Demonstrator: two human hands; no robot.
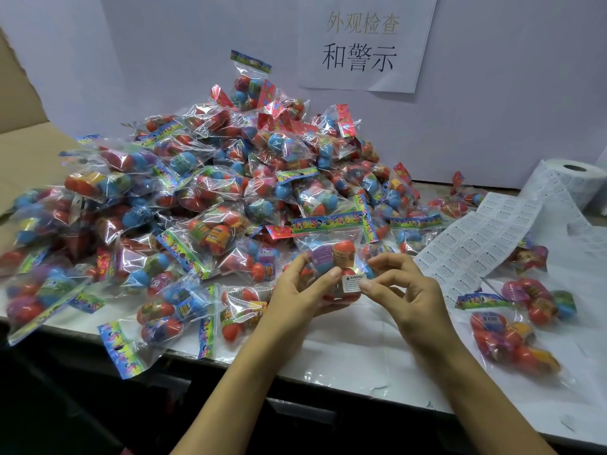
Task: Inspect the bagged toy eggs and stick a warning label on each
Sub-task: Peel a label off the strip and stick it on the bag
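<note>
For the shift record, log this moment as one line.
left hand holds bag | right hand presses warning label onto it | label roll at right

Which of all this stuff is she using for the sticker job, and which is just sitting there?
For the job:
held bag of toy eggs
warning label on it
left hand, right hand
label roll and its strip
pile of bagged eggs

Just sitting there:
paper sign
cardboard

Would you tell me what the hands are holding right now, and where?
The left hand grips a bag of toy eggs at its lower left; the right hand pinches the warning label on it.
</note>
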